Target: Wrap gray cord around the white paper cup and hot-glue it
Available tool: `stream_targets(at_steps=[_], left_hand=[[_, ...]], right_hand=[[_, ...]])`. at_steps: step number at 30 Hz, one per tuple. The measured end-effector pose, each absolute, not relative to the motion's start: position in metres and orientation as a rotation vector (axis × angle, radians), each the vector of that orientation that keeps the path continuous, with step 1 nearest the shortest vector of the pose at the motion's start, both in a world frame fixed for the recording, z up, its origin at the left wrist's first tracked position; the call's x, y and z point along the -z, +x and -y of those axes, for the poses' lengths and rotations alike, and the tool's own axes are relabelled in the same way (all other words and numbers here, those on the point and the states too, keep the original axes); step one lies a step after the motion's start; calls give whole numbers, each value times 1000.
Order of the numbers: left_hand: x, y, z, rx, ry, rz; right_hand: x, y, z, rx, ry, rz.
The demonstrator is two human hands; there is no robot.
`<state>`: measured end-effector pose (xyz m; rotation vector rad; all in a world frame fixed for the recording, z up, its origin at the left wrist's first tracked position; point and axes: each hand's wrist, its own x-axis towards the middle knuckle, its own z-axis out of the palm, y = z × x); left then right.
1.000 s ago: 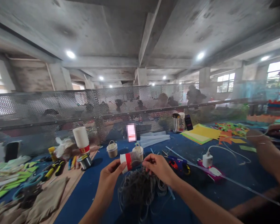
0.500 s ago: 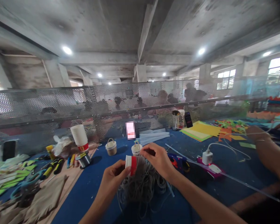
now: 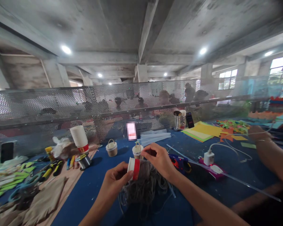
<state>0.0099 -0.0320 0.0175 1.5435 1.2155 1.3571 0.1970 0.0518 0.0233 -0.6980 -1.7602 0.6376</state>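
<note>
We have bare blue tabletop (image 3: 83, 188) left of our forearms, with a perforated panel (image 3: 96, 119) beyond; two handled cups (image 3: 112, 150) and a blue glue gun (image 3: 184, 164) crowd near. Above the grey cord (image 3: 141, 192), our left hand (image 3: 118, 177) clamps a sideways red-banded cup (image 3: 136, 169) — our right hand (image 3: 159, 159) curls beside it, whether pinching cord we cannot tell.

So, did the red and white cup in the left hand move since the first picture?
Yes. The red and white cup in the left hand moved right and slightly lower in the picture, judged against the left small bucket.
</note>
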Motion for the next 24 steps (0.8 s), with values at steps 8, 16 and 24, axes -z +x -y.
stream_targets(at_steps=[8,16,24], left_hand=[[-17,7,32,-1322,1602,-1200],[-17,6,33,-1333,1646,-1176],[-16,4,32,-1313,1698,-1134]], right_hand=[[-21,198,-54,-701,-673,1751],[-21,198,-54,-781,-680,1747],[-25,201,-52,-876,-722,1748]])
